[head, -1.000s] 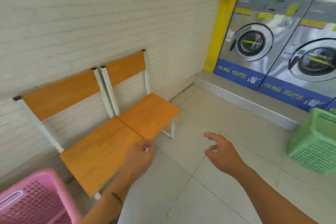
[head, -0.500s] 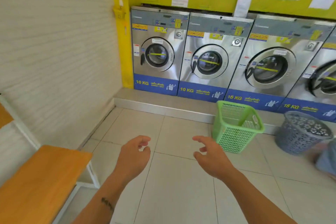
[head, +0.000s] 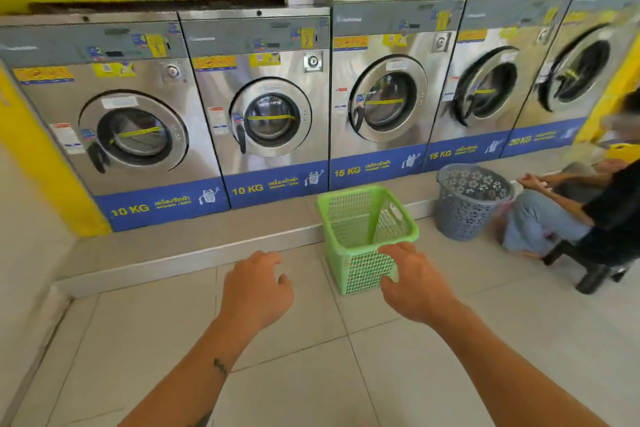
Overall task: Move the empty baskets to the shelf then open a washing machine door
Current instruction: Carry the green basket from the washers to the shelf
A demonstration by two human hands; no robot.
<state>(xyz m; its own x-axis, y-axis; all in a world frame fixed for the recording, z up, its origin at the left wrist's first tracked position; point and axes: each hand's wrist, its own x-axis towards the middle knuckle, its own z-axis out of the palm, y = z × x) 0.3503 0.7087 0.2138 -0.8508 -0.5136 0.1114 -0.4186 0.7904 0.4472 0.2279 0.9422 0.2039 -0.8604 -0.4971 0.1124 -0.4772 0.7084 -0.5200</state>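
Observation:
An empty green square basket (head: 360, 218) stands on the tiled floor in front of the washing machines. A grey round basket (head: 467, 204) stands to its right. My right hand (head: 415, 281) hovers at the green basket's near corner, fingers apart, holding nothing. My left hand (head: 258, 288) hangs over the floor to the left of the basket, fingers loosely curled and empty. Several steel front-loading washing machines line the back wall; the one behind the green basket (head: 384, 100) has its round door shut.
A raised step (head: 187, 253) runs along the foot of the machines. A person (head: 588, 211) sits on a low stool at the right, next to the grey basket. A white wall (head: 20, 253) closes the left side.
The view swung right from the orange chairs and pink basket to face the machines, and has moved closer. Both hands reached forward; my right hand now overlaps the green basket's corner.

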